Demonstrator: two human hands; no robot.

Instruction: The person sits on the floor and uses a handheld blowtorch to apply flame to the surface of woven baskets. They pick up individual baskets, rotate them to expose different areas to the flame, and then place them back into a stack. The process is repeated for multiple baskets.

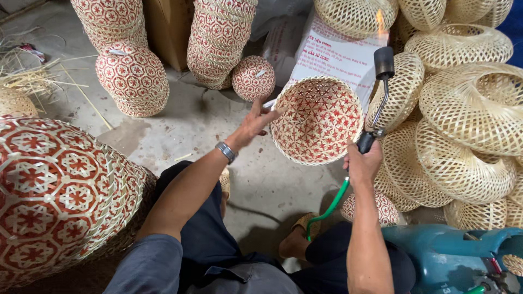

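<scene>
Two hands at work — a woven basket held beside a lit torch.

I see the left hand point(255, 124) raised above the concrete floor point(190, 122), its fingers point(271, 115) closed lightly on the near rim of a round red-and-cream woven bamboo basket point(317, 120), which is tilted so its open mouth faces me. The right hand point(363, 163) is wrapped shut around the grip of a black-headed metal gas torch point(383, 68) fed by a green hose point(329, 207); its nozzle points upward just right of the basket, with a small flame point(379, 22) above it. A blue-green gas cylinder point(452, 256) lies at lower right. Plain natural-coloured woven bamboo shades point(463, 125) are heaped on the right — stacks of red-patterned woven baskets point(133, 76) stand on the floor behind.
</scene>
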